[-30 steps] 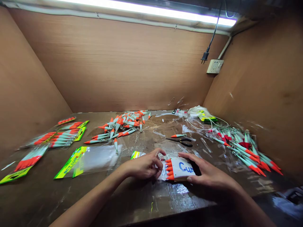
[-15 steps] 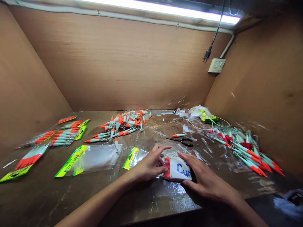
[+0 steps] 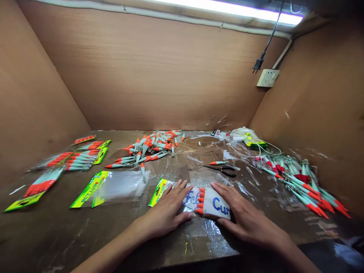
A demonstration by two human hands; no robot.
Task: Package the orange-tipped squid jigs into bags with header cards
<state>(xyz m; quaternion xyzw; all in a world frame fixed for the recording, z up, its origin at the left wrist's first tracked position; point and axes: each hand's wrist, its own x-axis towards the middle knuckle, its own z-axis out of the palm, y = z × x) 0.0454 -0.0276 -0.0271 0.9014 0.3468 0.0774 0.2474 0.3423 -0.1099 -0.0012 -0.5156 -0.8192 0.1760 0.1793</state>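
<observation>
My left hand (image 3: 167,208) lies flat with its fingers stretched out on a clear plastic bag with a yellow-green header (image 3: 158,192). Just right of it, a row of orange-tipped lures (image 3: 200,200) sits against a white card with blue writing (image 3: 212,203). My right hand (image 3: 246,218) rests flat over the card's right side, fingers extended, pressing it onto the brown table (image 3: 57,235). Neither hand grips anything.
A heap of loose orange-and-pale lures (image 3: 148,149) lies at the middle back. Filled lure packs (image 3: 71,159) sit at the left, empty bags (image 3: 113,185) in front of them. Black pliers (image 3: 223,169) lie centre right. More lures (image 3: 301,182) pile at the right, near a wall socket (image 3: 267,77).
My left hand has opened out flat on the bag and moved left off the lures, uncovering blue writing on the card's left part. My right hand stays on the card.
</observation>
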